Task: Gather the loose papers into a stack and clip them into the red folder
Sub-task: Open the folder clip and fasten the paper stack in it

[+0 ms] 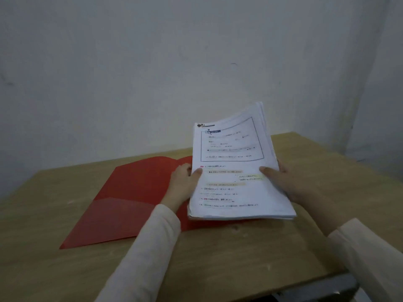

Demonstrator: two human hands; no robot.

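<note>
A thick stack of printed white papers (233, 168) is held tilted, its near edge low over the right half of the red folder (126, 199). The folder lies open flat on the wooden table, with a pocket on its left panel. My left hand (185, 182) grips the stack's left edge, thumb on top of the page. My right hand (283, 184) grips the right edge, thumb pressed on the top sheet. The far end of the stack rises and fans slightly. The folder's right panel is mostly hidden under the papers.
The wooden table (218, 258) ends at a metal-trimmed near edge at lower right. A plain pale wall (174, 62) stands right behind the table's far edge.
</note>
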